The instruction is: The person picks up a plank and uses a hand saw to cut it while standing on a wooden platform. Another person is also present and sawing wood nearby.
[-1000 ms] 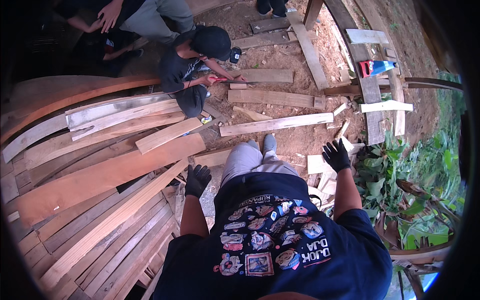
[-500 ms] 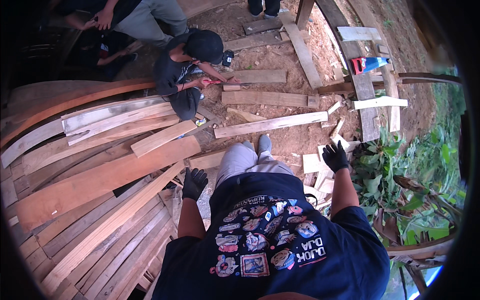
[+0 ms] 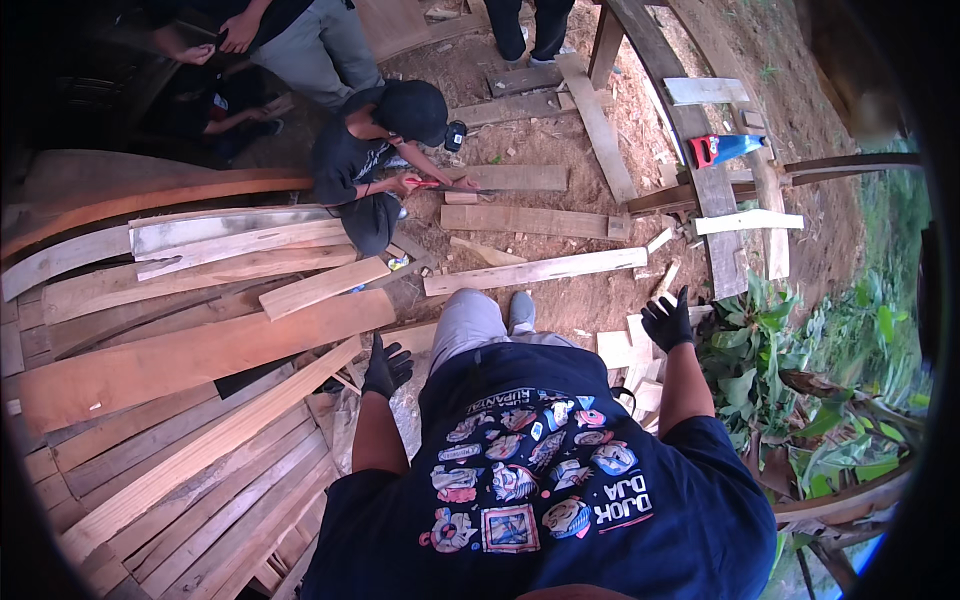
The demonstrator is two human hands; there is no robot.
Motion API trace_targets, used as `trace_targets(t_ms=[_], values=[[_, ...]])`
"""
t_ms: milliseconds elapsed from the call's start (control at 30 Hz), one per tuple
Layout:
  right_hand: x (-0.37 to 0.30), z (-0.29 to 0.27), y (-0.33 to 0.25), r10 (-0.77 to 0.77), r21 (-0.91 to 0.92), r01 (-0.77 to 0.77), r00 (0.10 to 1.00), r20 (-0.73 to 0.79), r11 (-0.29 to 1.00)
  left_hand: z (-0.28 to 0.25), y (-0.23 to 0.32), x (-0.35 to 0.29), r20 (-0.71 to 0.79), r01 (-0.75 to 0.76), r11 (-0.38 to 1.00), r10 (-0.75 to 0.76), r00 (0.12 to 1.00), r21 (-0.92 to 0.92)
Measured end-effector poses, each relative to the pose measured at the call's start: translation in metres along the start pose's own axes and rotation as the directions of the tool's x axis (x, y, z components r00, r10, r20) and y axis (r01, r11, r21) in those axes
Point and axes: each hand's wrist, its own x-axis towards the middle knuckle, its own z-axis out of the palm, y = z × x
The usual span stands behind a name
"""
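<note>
Both of my hands wear dark gloves and hold nothing. My left hand (image 3: 386, 367) hangs beside my hip with its fingers spread, close to the end of a long pale timber (image 3: 215, 445). My right hand (image 3: 668, 322) is out to the other side, fingers apart, just above pale offcuts (image 3: 622, 348) on the ground. In front of my feet lies a long light plank (image 3: 535, 271), apart from both hands. Beyond it a crouching person (image 3: 375, 160) grips a saw with a red handle (image 3: 425, 184) over a small wood block (image 3: 461, 198).
Stacked boards (image 3: 200, 365) fill the left side. At the right, a blue hand saw with a red handle (image 3: 728, 149) rests across a raised wooden beam (image 3: 718, 195). Leafy plants (image 3: 740, 370) grow near my right arm. Other people stand at the back, one in grey trousers (image 3: 325, 50).
My view has shifted slightly with my body, and one foot is now less visible. Both hands stay spread at my sides. The crouching person still holds the saw at the block.
</note>
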Motion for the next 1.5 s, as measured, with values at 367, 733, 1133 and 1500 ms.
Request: trace_targets(t_ms=[367,733,1133,1500], values=[[-0.026,0.010,0.005,0.195,-0.311,-0.172,0.980,0.045,0.935,-0.014,-0.032,-0.014,-0.059,0.052,0.994,-0.058,0.997,-0.094],[-0.012,0.007,0.012,0.221,-0.474,-0.222,0.973,-0.059,0.852,-0.027,-0.061,-0.020,-0.067,0.106,0.994,-0.107,0.992,-0.016],[0.034,0.054,0.004,0.119,-0.860,-0.097,0.992,-0.042,0.502,-0.050,-0.077,-0.035,-0.250,0.082,0.989,-0.049,0.967,0.121],[0.089,0.088,-0.008,0.047,-0.919,0.018,0.998,0.039,0.394,-0.051,-0.085,-0.048,-0.370,0.161,0.942,-0.042,0.928,0.295]])
